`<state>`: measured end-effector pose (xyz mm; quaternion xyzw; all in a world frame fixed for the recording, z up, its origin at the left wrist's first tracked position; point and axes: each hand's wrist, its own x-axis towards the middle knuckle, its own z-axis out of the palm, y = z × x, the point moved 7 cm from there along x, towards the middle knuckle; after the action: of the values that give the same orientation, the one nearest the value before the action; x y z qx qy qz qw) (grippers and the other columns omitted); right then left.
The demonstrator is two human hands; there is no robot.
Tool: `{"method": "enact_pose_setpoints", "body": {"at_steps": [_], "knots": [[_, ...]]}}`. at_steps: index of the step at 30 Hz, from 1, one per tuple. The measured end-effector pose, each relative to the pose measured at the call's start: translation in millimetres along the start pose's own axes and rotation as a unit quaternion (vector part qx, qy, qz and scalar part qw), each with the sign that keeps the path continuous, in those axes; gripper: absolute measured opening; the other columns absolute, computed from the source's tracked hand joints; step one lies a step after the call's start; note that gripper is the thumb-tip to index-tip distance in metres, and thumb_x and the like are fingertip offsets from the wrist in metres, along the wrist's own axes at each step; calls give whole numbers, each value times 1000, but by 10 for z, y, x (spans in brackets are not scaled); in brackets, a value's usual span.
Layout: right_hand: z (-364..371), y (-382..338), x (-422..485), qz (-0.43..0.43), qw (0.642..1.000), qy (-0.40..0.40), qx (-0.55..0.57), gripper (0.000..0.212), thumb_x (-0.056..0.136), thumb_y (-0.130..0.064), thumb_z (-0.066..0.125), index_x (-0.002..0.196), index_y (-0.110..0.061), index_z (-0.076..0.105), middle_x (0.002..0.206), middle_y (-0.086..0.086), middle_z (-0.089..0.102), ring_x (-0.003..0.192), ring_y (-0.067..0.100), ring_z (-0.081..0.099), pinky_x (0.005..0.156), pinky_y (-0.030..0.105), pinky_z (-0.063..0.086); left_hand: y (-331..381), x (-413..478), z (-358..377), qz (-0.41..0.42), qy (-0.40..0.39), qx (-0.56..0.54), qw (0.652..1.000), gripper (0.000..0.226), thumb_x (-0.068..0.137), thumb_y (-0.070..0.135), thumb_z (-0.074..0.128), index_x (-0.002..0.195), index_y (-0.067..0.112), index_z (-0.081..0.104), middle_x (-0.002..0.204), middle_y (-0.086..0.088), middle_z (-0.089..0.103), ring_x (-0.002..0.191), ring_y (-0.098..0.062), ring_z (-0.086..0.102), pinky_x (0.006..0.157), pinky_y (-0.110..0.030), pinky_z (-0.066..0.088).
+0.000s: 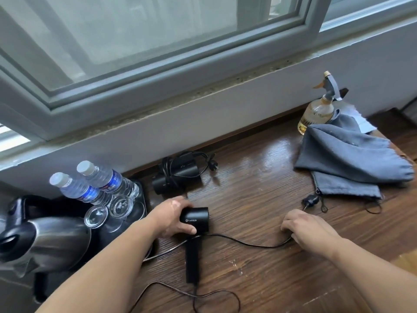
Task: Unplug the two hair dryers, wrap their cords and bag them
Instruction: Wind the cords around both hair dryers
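A black hair dryer [195,220] lies on the wooden table [259,188], handle pointing toward me. My left hand [173,216] grips its barrel. Its black cord [246,241] runs loose across the table to my right hand [309,229], whose curled fingers hold the cord. More of the cord loops near the table's front edge. A second black hair dryer [176,179] lies by the wall with its cord wound around it and the plug free. Two grey-blue cloth bags [352,159] lie stacked at the right, a drawstring toggle [311,201] trailing from them.
A black tray [142,199] at the left holds two water bottles [99,184], upturned glasses [108,211] and a steel kettle [45,240]. A spray bottle [318,109] with amber liquid stands behind the bags. A window sill and wall run along the table's far side.
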<state>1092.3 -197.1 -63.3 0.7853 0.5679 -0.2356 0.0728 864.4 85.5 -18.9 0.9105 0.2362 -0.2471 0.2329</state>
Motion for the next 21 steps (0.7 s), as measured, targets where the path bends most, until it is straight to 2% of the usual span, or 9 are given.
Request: {"method": "enact_pose_setpoints", "body": {"at_steps": [4,7,12,15,17,21], "knots": [[-22,-38,-32,21,1000,-7,-1,38,85,-17,47,117,-35,58,119,-19,52,123,5,46,93,29,50,-4,-238,-378,-4,81,-16,997,95,67,73,73,143,22,51,127,9,52,121,-16,54,105,-34,46],[-100,-75,-62,43,999,-9,-3,40,85,-16,44,118,-36,54,116,-17,51,124,9,46,92,32,50,-22,-481,-614,-16,136,-39,990,97,66,74,71,144,21,51,120,12,47,113,-13,54,101,-29,46],[-351,-272,-59,56,998,28,-1,41,89,-27,50,128,-38,49,123,-16,51,126,11,47,94,32,50,-45,-894,-865,-52,234,-109,965,99,57,82,62,135,21,58,111,8,51,101,-11,54,89,-22,41],[-548,-512,-15,41,996,71,37,45,91,-35,52,136,-38,47,131,-18,52,128,10,46,99,31,48,-85,-1160,-889,-97,285,-173,938,85,63,67,79,132,22,60,113,11,56,103,-8,54,89,-22,39],[-701,-699,15,25,990,111,84,45,93,-39,54,138,-39,47,133,-19,52,129,7,46,101,28,45,-119,-1319,-826,-123,314,-231,913,71,66,56,86,126,26,62,111,11,65,100,-7,60,89,-21,43],[-896,-994,67,-6,977,147,151,42,95,-41,58,136,-40,50,131,-19,55,124,5,50,103,26,44,-129,-1531,-597,-161,337,-319,871,51,65,48,90,106,36,62,97,14,69,91,7,61,74,-5,40]]}}
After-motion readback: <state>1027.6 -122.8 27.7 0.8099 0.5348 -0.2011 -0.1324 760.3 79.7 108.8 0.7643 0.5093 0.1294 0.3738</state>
